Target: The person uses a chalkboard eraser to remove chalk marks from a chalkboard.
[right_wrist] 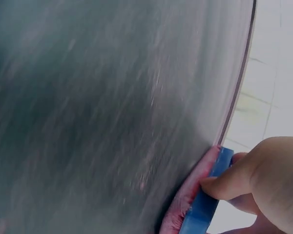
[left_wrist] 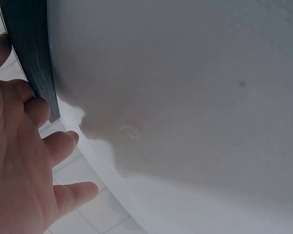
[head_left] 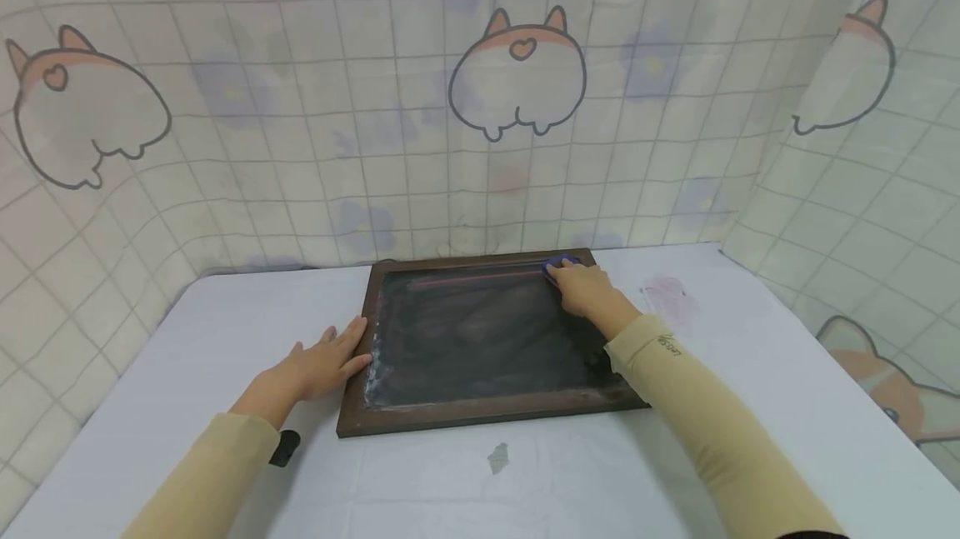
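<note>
A dark chalkboard (head_left: 480,331) in a brown wooden frame lies on the white table. My right hand (head_left: 588,289) grips a blue eraser (right_wrist: 202,207) near the board's far right corner. The eraser's pink-stained felt pad (right_wrist: 190,192) is against the board surface in the right wrist view. A faint reddish streak (head_left: 480,276) runs along the board's far side, up to the eraser. With fingers spread, my left hand (head_left: 318,368) rests at the left side of the frame, its fingertips on the wood. In the left wrist view its fingers (left_wrist: 63,146) are extended beside the frame edge (left_wrist: 34,53).
A pink chalk smudge (head_left: 670,297) marks the white table (head_left: 757,372) right of the board. A small grey patch (head_left: 498,458) shows in front of it. A black object (head_left: 285,447) lies by the left sleeve. Patterned cloth (head_left: 420,106) hangs behind and at both sides.
</note>
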`<state>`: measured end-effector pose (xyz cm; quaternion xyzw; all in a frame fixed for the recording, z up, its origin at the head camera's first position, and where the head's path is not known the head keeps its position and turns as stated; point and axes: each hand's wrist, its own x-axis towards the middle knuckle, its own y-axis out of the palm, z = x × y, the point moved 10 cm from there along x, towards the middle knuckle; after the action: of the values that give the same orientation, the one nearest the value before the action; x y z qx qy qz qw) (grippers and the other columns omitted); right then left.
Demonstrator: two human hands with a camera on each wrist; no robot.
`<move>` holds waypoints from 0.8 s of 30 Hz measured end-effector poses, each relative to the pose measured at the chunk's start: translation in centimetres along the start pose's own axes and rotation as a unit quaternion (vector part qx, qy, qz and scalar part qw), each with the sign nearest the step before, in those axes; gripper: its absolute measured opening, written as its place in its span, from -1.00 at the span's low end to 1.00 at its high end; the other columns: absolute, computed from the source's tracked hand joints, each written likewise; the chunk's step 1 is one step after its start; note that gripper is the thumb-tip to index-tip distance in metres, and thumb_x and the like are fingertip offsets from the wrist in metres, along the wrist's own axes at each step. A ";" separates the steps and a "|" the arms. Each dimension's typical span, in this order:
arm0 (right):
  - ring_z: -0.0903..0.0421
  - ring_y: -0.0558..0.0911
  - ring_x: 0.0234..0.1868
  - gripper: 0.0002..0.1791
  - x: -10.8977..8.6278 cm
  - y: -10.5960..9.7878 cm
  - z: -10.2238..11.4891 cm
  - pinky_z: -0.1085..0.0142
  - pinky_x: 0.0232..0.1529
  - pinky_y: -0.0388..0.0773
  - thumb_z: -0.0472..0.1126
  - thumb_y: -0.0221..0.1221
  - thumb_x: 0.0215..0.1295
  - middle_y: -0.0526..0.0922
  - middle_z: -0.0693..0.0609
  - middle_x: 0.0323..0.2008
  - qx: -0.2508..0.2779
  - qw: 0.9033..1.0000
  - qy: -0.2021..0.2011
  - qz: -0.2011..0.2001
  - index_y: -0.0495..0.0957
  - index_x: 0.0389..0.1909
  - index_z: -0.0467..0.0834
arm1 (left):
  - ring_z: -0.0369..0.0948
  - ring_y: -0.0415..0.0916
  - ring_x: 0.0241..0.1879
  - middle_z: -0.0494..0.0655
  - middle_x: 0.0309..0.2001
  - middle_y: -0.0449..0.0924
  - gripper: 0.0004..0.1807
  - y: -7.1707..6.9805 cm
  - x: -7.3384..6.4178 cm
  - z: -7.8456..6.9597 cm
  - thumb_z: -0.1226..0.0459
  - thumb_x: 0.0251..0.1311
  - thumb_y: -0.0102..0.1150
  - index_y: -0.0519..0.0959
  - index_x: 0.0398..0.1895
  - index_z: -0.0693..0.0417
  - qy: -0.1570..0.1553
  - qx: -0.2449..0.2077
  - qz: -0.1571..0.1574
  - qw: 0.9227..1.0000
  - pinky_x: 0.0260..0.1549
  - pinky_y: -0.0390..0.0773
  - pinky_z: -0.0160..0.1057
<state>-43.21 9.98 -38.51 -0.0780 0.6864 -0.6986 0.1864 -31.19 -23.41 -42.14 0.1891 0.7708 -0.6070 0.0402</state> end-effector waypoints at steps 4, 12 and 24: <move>-0.43 0.25 0.45 -0.31 0.8 0.2 0.6 -0.30 0.37 0.25 -0.43 0.06 0.47 0.12 -0.32 0.54 -0.018 1.000 0.016 -0.005 0.16 0.59 -0.21 | 0.36 -0.17 0.54 0.24 0.63 -0.20 -0.15 -0.3 -0.1 0.0 -0.12 0.60 -0.21 -0.17 0.66 0.21 0.002 -0.004 -0.002 1.000 0.29 -0.22 0.59; -0.64 0.23 0.36 -0.30 2.3 0.9 3.5 -0.33 0.36 0.25 -0.41 0.05 0.51 0.08 -0.27 0.57 -0.024 1.000 0.017 -0.006 0.13 0.62 -0.12 | 0.36 -0.17 0.54 0.24 0.63 -0.20 -0.14 -0.1 -0.1 -0.1 -0.12 0.60 -0.20 -0.17 0.66 0.21 0.000 -0.006 -0.003 1.000 0.29 -0.22 0.59; -0.56 0.24 0.40 -0.26 3.5 1.1 9.8 -0.23 0.40 0.26 -0.32 0.09 0.55 0.06 -0.20 0.59 -0.066 0.998 -0.025 0.000 0.06 0.65 -0.04 | 0.36 -0.14 0.53 0.23 0.63 -0.19 -0.14 0.0 0.0 0.2 -0.13 0.60 -0.20 -0.16 0.66 0.21 0.001 0.001 -0.007 1.000 0.28 -0.18 0.59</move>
<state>-42.65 -0.43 -39.63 -0.1073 0.7262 -0.6495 0.1981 -31.25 -23.56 -42.17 0.1840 0.7716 -0.6079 0.0352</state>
